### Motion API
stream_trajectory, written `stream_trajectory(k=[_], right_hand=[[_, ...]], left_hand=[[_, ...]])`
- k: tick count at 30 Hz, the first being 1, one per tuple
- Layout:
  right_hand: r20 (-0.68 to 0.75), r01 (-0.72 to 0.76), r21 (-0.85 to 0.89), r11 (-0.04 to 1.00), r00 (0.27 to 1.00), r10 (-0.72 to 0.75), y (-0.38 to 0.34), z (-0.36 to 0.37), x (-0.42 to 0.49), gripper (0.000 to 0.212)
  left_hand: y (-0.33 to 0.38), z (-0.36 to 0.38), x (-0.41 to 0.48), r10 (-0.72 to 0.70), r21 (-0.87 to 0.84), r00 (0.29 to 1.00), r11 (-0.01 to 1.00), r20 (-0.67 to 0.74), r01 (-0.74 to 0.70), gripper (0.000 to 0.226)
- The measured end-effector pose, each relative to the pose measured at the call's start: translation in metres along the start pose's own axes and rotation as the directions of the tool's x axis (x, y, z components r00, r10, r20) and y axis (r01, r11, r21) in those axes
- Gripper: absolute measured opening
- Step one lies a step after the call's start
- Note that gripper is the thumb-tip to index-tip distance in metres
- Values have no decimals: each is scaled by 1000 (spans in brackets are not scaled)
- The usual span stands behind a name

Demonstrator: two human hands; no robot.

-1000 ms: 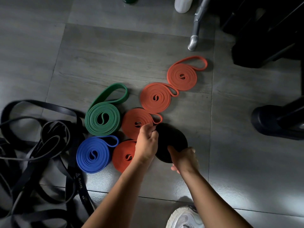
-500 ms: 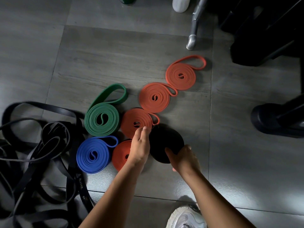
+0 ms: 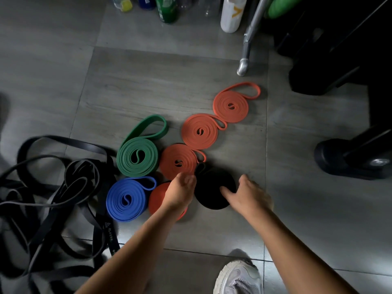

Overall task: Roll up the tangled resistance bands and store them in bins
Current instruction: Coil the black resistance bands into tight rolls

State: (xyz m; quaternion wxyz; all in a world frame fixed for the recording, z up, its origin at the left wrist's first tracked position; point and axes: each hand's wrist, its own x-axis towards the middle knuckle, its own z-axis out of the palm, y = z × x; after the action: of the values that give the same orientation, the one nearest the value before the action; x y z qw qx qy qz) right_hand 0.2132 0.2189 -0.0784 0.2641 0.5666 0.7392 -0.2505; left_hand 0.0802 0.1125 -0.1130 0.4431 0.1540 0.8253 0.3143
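Left hand (image 3: 180, 193), right hand (image 3: 249, 196), fingers loose, gripping nothing, flank black coil (image 3: 210, 184) on floor (image 3: 148, 81) beside orange rolls (image 3: 178, 161), likely steadying it against unwinding. Tangled bands (image 3: 53, 187) lie at floor's left edge.

On the floor (image 3: 148, 81), a tangle of bands (image 3: 48, 198) lies left. Just right of it, touching rolls (image 3: 137, 158) trail back and right to the farthest roll (image 3: 230, 106). The near right roll (image 3: 212, 187) sits between the left hand (image 3: 180, 190) and right hand (image 3: 248, 194); bottles (image 3: 230, 13) stand behind, a shoe (image 3: 237, 276) in front.
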Motion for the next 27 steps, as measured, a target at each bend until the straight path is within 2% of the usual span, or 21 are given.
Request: stream_trajectory(k=[1, 3, 6, 8, 11, 12, 14, 16, 17, 19, 22, 24, 27], right_hand=[[-28, 27, -10, 1000, 999, -27, -3, -3, -5, 55], [-74, 84, 8, 996, 994, -83, -12, -5, -12, 53], [-68, 190, 139, 972, 981, -182, -31, 7, -21, 51], [-29, 260, 221, 940, 965, -260, -48, 19, -29, 51], [66, 348, 262, 900, 924, -376, -73, 37, -47, 47], [84, 388, 248, 888, 904, -419, -79, 43, -52, 46], [119, 464, 211, 860, 861, -494, -86, 54, -58, 42], [151, 509, 178, 843, 832, -534, -90, 60, -57, 39], [160, 507, 167, 846, 832, -530, -92, 61, -55, 38], [155, 472, 182, 863, 852, -499, -97, 62, -52, 36], [152, 451, 196, 871, 863, -481, -105, 60, -56, 34], [182, 496, 135, 858, 838, -514, -105, 54, -63, 32], [217, 519, 80, 851, 824, -523, -97, 31, -80, 30]], left_hand=[[3, -6, -3, 62, 147, 995, 986, 78, -73, 31], [10, -26, -11, 115, 317, 968, 930, 224, -184, 25], [15, -69, -28, 149, 432, 922, 849, 357, -305, 25], [11, -99, -42, 111, 502, 910, 804, 399, -318, 30], [-23, -144, -53, 51, 538, 955, 817, 291, -207, 50], [-40, -158, -54, 43, 530, 977, 835, 208, -150, 52], [-76, -182, -54, 97, 468, 992, 883, -83, -47, 37], [-104, -202, -53, 190, 409, 904, 912, -383, -18, 36], [-114, -209, -51, 218, 428, 863, 904, -455, -2, 41], [-131, -217, -44, 168, 515, 868, 849, -468, 114, 47], [-140, -220, -37, 6, 678, 944, 697, -331, 233, 35], [-131, -218, -40, 46, 732, 956, 654, -291, 191, 28], [-100, -213, -64, 200, 739, 946, 671, -254, 57, 26]])
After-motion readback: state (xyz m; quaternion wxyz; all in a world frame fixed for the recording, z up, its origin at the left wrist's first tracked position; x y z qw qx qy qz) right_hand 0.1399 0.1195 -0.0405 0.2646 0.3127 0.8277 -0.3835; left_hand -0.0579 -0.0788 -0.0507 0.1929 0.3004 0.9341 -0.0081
